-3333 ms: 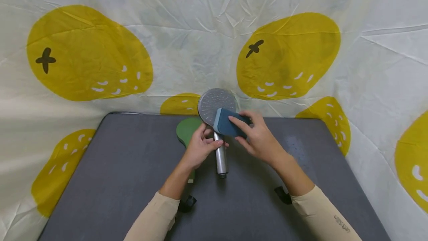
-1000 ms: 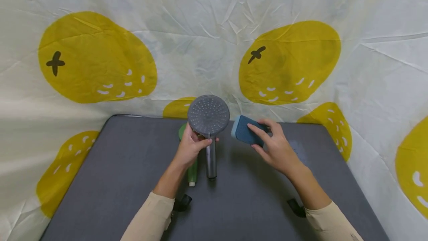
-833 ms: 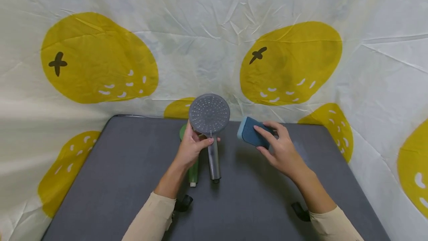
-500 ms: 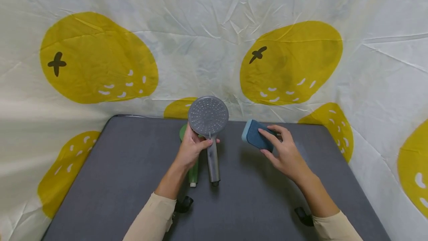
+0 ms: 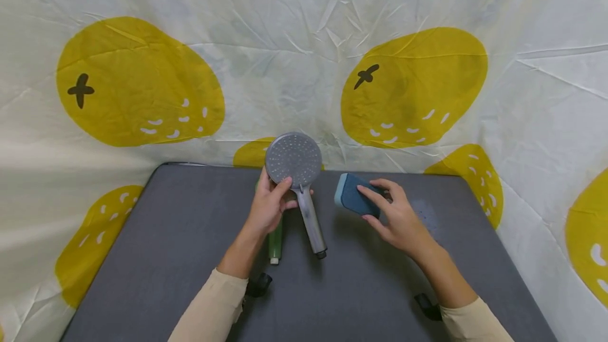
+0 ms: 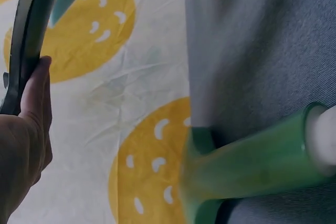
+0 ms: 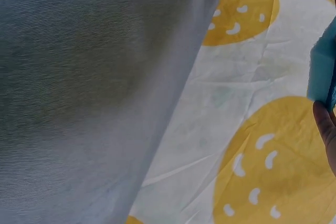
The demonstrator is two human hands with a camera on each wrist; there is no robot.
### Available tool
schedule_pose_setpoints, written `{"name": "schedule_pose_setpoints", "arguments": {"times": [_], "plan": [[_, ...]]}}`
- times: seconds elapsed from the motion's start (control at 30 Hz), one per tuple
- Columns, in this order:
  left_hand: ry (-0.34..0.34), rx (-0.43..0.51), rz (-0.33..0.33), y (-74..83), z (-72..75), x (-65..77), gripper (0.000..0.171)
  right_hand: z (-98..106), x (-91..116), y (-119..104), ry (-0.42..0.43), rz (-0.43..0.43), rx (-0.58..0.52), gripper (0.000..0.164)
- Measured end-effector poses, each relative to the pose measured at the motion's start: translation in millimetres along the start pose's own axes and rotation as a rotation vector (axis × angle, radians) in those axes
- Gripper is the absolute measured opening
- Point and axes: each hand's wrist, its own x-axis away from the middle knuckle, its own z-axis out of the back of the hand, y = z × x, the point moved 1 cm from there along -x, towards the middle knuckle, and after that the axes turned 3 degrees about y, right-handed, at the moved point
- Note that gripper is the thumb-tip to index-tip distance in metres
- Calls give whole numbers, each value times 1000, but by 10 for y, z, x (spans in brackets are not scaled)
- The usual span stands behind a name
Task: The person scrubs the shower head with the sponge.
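Observation:
My left hand (image 5: 267, 206) holds a silver handheld shower head (image 5: 311, 220) near its neck, thumb on the rim of the round grey spray face. The spray face is turned toward the head camera and the handle slants down to the right. In my right hand (image 5: 396, 215) a blue sponge (image 5: 357, 194) with a lighter blue layer is pinched between thumb and fingers. A gap separates the sponge from the shower head. In the left wrist view, the shower head (image 6: 32, 30) appears edge-on at upper left. The right wrist view shows the sponge (image 7: 323, 69) at its right edge.
Partly behind my left hand, a green handled object (image 5: 275, 241) with a pale end lies on the dark grey table (image 5: 199, 226). A white curtain (image 5: 280, 83) with yellow fruit prints stands behind the table. A damp patch (image 5: 425, 215) shows near my right hand.
Earlier the sponge lay against the spray face; now it is apart, to the right. The shower head has since tilted, its handle end swinging right, and my left thumb has shifted up to the rim.

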Motion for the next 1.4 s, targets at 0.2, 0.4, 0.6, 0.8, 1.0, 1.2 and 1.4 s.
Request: {"name": "schedule_pose_setpoints", "arguments": {"times": [0.2, 0.4, 0.6, 0.8, 1.0, 1.2, 1.4], "plan": [[98, -160, 17, 38, -25, -54, 64, -24, -212, -98, -43, 81, -19, 53], [133, -330, -37, 57, -63, -124, 58, -97, -445, -186, -105, 180, 14, 65], [137, -474, -60, 137, -87, -200, 52, -107, -611, -218, -127, 217, 46, 76], [109, -601, -28, 237, -91, -273, 58, -89, -695, -251, -163, 234, 72, 72], [133, -736, -41, 299, -68, -311, 50, -98, -799, -315, -241, 261, 123, 68], [173, -850, -107, 340, -29, -354, 39, -114, -751, -402, -368, 334, 176, 62], [202, -1024, -153, 366, 9, -360, 33, -166, -494, -587, -498, 415, 205, 62]]}}
